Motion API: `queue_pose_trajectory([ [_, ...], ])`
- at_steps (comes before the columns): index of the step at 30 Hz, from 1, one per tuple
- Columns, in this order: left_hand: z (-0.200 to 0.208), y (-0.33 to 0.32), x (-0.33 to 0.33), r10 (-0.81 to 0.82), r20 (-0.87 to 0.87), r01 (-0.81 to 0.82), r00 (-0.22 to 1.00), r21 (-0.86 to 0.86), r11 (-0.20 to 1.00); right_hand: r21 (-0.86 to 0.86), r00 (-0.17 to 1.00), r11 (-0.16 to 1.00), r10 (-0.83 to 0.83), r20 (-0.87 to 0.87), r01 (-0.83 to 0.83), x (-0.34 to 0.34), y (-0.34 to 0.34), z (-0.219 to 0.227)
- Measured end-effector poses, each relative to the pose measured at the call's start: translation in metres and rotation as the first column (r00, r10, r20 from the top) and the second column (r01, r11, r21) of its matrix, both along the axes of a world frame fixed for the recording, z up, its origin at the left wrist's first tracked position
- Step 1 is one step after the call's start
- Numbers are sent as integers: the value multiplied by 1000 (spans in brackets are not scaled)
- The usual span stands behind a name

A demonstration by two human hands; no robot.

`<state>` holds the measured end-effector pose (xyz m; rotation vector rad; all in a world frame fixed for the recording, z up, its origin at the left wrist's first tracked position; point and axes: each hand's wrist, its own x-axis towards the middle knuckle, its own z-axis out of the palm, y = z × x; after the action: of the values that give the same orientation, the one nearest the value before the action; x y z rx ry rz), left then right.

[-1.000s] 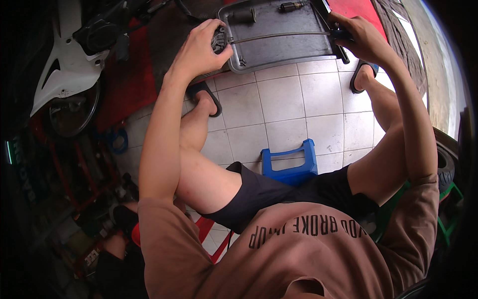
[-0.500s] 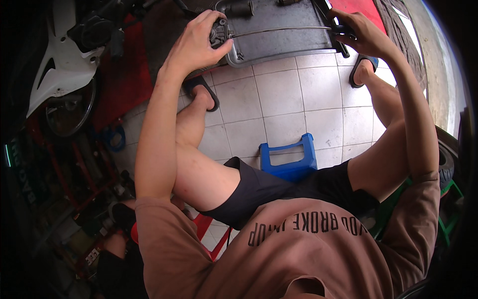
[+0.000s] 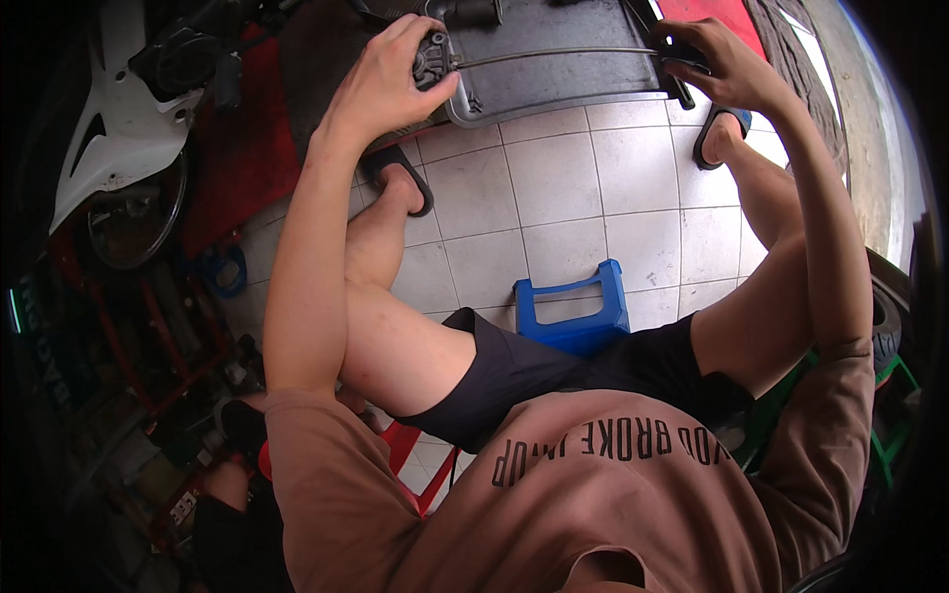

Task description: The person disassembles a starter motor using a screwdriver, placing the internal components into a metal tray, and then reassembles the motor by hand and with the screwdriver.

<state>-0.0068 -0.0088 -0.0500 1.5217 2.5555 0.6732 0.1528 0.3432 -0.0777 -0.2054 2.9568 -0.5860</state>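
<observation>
My left hand point(image 3: 381, 84) is closed round a small ribbed grey metal part point(image 3: 432, 61) at the tray's left end. From that part a thin cable or hose point(image 3: 554, 54) runs across to the right. At its other end my right hand point(image 3: 732, 64) grips a black piece point(image 3: 684, 55), partly hidden by the fingers. Both hands are over the grey metal tray point(image 3: 573, 99), and the line is stretched between them in a slight arc. I cannot make out the exact kind of either end piece.
A dark cylindrical part point(image 3: 479, 12) lies at the tray's far edge. On the white tiled floor between my legs stands a blue plastic stool point(image 3: 573, 321). A white motorcycle fairing point(image 3: 124, 128) and wheel are at the left. Behind, lower left, another person's arm point(image 3: 229, 484) shows.
Both hands keep their grip. The view has shifted slightly, and the cable lies a little higher in the picture. Otherwise little differs.
</observation>
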Motion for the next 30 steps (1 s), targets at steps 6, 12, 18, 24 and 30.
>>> queue_pose_trajectory([
  [6, -1, 4, -1, 4, 8, -4, 1000, -2, 1000, -26, 994, 996, 83, -66, -85, -1, 17, -19],
  [12, -9, -1, -1, 33, 12, -33, 999, 13, 999, 6, 997, 1000, -15, 69, 14, -5, -14, -1],
  [18, -48, 0, -4, 134, 37, -130, 990, -82, 988, -105, 997, 994, 3, 79, 6, -10, -7, -33],
  [24, -77, -1, -3, 116, 60, -101, 991, -210, 972, -100, 992, 994, -23, 125, 35, -15, -24, -52],
  [30, -121, -11, -6, 148, 53, -123, 988, -327, 937, -36, 995, 995, 91, 33, -90, -28, -23, -88],
])
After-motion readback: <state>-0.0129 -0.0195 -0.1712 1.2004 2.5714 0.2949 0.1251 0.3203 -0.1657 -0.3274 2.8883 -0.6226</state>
